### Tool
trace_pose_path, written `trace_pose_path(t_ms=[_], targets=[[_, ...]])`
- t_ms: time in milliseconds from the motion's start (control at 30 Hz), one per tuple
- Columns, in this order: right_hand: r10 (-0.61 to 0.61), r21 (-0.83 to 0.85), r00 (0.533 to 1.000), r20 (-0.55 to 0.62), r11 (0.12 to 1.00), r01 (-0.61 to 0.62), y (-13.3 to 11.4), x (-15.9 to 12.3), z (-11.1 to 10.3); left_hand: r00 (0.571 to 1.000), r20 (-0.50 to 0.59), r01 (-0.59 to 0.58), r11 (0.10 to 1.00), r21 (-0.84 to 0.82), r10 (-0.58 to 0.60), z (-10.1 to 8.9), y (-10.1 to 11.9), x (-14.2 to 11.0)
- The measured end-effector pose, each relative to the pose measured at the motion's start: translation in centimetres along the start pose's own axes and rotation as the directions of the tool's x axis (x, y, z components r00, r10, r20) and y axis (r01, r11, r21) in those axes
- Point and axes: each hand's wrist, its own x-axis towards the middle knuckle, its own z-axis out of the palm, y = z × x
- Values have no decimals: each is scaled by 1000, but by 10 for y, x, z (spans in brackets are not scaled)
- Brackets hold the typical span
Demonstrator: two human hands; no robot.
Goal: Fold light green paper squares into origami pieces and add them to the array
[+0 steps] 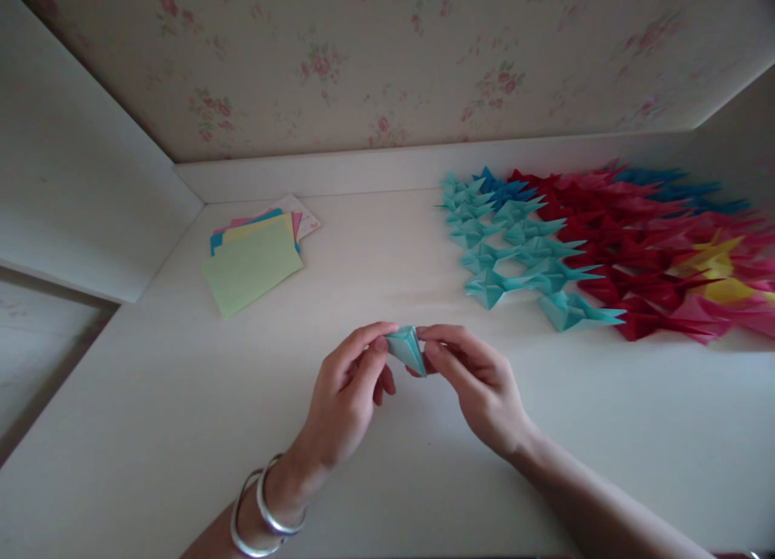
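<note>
Mid-fold now: both hands up over the table, working a small teal paper piece betw. them. Left hand pinches its left edge, thumb and forefinger closed on it; right hand has the right edge, fingertips shut on the paper too. Looks like a crease being pressed, prob. a late fold. Next move calls for an even squeeze along the edge w/o letting the layers slip. Piece is compact, pointed, thin, matte teal, same shade as the folded teal units laid out far right. Flat sheets wait at left.
</note>
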Motion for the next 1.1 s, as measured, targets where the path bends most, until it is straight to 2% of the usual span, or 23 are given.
trace_pose_path(t_ms=[200, 433, 667, 800, 900, 1000, 1100], targets=[[-86, -140, 996, 28, 986, 89, -6, 4, -3, 999, 34, -5, 999, 49, 3, 0, 2, 0], [-195, -287, 977, 89, 934, 213, -8, 5, -6, 992, 99, 95, 985, -142, -81, 1, 7, 3], [-219, -316, 968, 119, 916, 246, -8, 4, -8, 995, 96, 41, 996, -77, -34, -1, 7, 2], [-264, -388, 959, 104, 877, 283, -5, 3, -7, 987, 148, 63, 998, -22, -59, -2, 3, -1], [-304, -408, 949, 82, 858, 310, -4, 5, -7, 987, 156, -53, 997, 49, 44, -2, 1, 0], [-386, -433, 918, 95, 814, 387, -4, 7, -7, 978, 116, -190, 971, 143, 174, -2, -3, 3], [-416, -450, 904, 98, 792, 413, -3, 8, -6, 979, 92, -197, 962, 187, 183, -4, -5, 7]])
